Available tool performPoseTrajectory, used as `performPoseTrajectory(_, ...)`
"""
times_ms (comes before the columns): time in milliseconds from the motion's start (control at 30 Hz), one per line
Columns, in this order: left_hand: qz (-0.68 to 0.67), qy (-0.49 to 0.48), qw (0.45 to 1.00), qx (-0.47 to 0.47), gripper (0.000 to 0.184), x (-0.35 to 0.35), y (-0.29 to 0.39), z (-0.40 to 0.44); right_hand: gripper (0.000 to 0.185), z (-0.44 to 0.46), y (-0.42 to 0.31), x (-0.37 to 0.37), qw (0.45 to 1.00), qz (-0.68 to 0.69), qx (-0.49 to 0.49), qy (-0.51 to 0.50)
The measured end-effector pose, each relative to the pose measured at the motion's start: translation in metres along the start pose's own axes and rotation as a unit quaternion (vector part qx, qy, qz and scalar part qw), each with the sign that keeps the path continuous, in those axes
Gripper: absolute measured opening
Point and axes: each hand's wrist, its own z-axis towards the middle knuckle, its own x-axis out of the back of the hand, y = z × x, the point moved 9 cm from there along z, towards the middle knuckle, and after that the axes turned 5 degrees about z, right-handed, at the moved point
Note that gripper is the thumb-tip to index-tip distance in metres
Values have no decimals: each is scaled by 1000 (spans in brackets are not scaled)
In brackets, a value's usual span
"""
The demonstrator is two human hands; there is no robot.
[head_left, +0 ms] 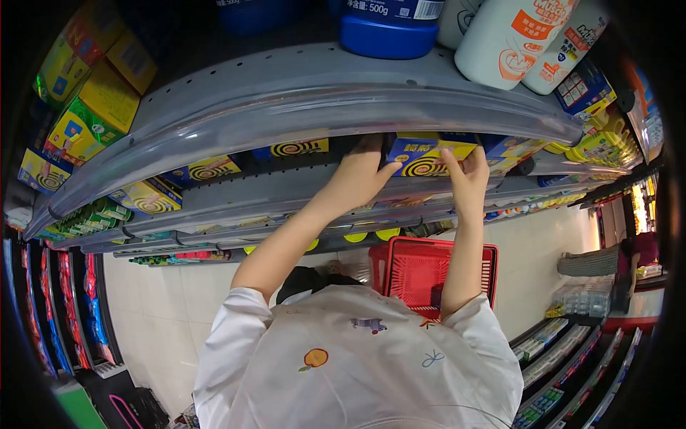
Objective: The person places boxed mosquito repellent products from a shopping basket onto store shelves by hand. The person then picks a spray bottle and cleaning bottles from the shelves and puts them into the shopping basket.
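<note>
A blue and yellow box (429, 154) with a black spiral on its front stands on the shelf below the top one. My left hand (363, 171) is at its left side, thumb against the front and the other fingers hidden behind the shelf edge. On the right side of the same box is my right hand (468, 171), its thumb and fingers on the front and right edge. Further left on that shelf are similar boxes, one (289, 148) nearest to my left hand.
Above my hands runs the top shelf's clear plastic edge (286, 114). White bottles (504, 43) and a blue container (388, 36) stand on that shelf. A red basket (421, 268) is below my right forearm. A person (639, 257) is at the far right.
</note>
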Motion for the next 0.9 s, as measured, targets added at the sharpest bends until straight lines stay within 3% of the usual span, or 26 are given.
performPoseTrajectory(133, 22, -78, 989, 121, 60, -12, 1, -4, 55, -20, 0, 1, 990, -97, 57, 83)
performPoseTrajectory(233, 59, -70, 989, 113, 58, -16, 1, -11, 67, -42, -9, -11, 962, -234, 99, 96)
performPoseTrajectory(333, 10, -72, 992, 105, 59, -10, 6, -22, 71, -68, -12, -20, 943, -304, 106, 83)
performPoseTrajectory(433, 9, 21, 1000, -4, 56, 7, 24, -39, 66, -103, 9, -26, 976, -203, 75, 35)
performPoseTrajectory(533, -89, -72, 989, 90, 55, 2, 27, -63, 58, -145, 27, -27, 978, -206, 26, -4)
performPoseTrajectory(667, -130, -100, 986, 36, 53, -12, 40, -116, 50, -205, 52, -17, 984, -158, -73, -37)
performPoseTrajectory(733, -175, -147, 972, 57, 50, -31, 36, -155, 49, -232, 53, -19, 985, -131, -97, -62)
performPoseTrajectory(867, -244, -288, 917, 132, 43, -73, 31, -250, 46, -308, 63, -37, 963, 92, -247, -53)
performPoseTrajectory(900, -242, -343, 891, 172, 41, -77, 37, -269, 48, -325, 63, -44, 957, 93, -262, -84)
